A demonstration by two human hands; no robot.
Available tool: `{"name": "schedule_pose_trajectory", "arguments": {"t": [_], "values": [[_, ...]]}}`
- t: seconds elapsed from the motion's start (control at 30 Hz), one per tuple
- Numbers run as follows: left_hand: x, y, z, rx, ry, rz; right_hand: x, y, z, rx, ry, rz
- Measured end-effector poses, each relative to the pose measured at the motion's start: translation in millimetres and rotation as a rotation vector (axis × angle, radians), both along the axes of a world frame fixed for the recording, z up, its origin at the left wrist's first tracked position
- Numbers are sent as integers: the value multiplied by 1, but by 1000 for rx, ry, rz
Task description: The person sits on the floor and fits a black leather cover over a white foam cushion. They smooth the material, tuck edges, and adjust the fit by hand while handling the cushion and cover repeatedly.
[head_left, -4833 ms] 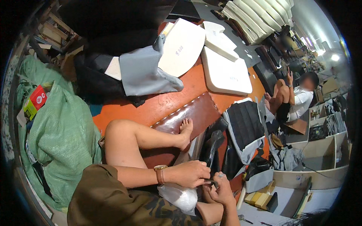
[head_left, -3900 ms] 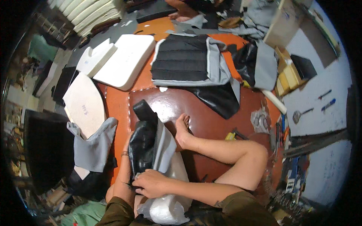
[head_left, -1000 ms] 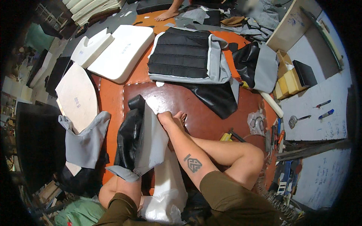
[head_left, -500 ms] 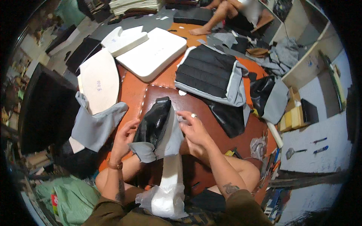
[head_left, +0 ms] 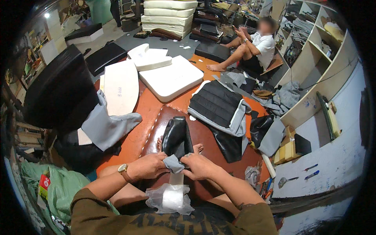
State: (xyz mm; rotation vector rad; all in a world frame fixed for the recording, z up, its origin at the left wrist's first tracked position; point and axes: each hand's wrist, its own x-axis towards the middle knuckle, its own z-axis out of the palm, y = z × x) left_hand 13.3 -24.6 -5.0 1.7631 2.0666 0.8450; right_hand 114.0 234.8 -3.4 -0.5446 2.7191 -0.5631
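A glossy black cover with a grey lining stands between my legs, fitted over a slim white foam piece. My left hand pinches the near left edge of this cover, where a grey flap is folded out. At the near right edge, my right hand grips the cover with bent fingers. Crumpled clear plastic wraps the foam's near end, close to my lap. How far the foam reaches inside the cover is hidden.
Ahead lie a white foam cushion and a quilted black-and-grey cover. A cream panel with grey cloth lies left. Yellow blocks stand right. Another person sits at the back, near shelves.
Both hands have come from the cover's sides, fingers apart, to its near edge and closed on it. The cover now shows its black face more. My view has tilted up.
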Motion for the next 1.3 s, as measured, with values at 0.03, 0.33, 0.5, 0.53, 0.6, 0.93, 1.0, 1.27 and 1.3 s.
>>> {"name": "schedule_pose_trajectory", "arguments": {"t": [0.03, 0.33, 0.5, 0.53, 0.6, 0.93, 1.0, 1.27, 1.3], "values": [[3, 1, -4, 138, 9, -17, 6, 2, -10, -11, 41, -41], [-5, 5, -12, 205, -72, 183, -15, 16, 4, -204, 135, -46], [-10, 8, -24, -30, -133, 100, -20, 8, 6, -312, -242, -60], [-12, 8, -29, -57, -171, 79, -23, 6, 2, -334, -279, -41], [-14, 7, -28, -80, -218, 67, -25, 5, 2, -311, -273, -11], [-36, 4, 4, 22, -151, 44, -48, 5, 50, -326, 75, 122], [-38, 6, 10, 43, -138, -5, -56, 2, 51, -325, 90, 160], [-40, 0, 13, 146, -78, -120, -69, -8, 36, -259, 51, 241], [-38, -1, 10, 87, -95, -70, -67, -9, 35, -240, 11, 229]]}}
